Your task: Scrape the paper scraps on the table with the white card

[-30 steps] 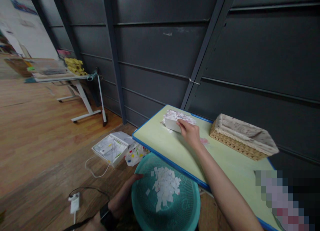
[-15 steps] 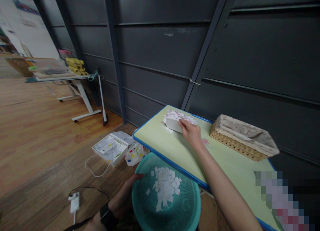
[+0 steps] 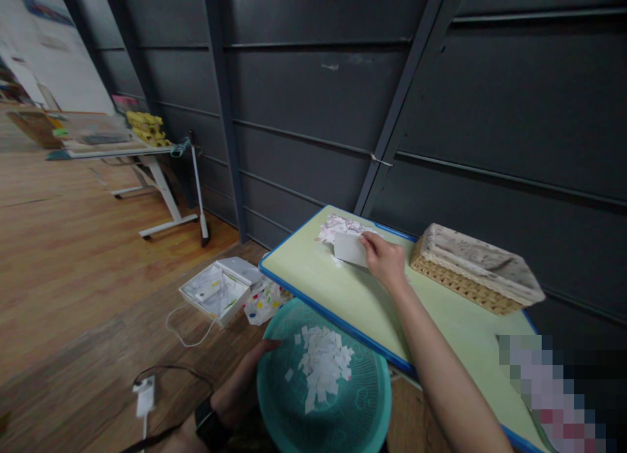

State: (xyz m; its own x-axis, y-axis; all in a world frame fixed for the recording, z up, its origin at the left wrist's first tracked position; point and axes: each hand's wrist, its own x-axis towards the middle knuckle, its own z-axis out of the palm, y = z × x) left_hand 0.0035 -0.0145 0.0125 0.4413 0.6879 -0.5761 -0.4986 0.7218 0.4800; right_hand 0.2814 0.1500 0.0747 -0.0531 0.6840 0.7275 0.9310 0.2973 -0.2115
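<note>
My right hand (image 3: 386, 260) reaches over a pale green table with a blue rim (image 3: 313, 301) and grips a white card (image 3: 350, 249). The card stands on edge against a heap of small paper scraps (image 3: 334, 227) at the table's far corner. My left hand (image 3: 245, 378), with a dark watch on the wrist, holds the left rim of a round teal mesh basket (image 3: 362, 414) below the table's near edge. Several white paper scraps (image 3: 320, 364) lie inside the basket.
A lined wicker basket (image 3: 473, 270) sits at the table's back right. On the wooden floor to the left lie an open white box (image 3: 215, 292), a plastic bag with coloured bits (image 3: 264, 302) and a white cable (image 3: 183, 332). A white-legged desk (image 3: 137, 154) stands further left. Dark wall panels (image 3: 313, 113) close the back.
My right hand has drawn the white card a little to the right and nearer along the table, away from the scrap heap. The left hand and teal basket stay where they were.
</note>
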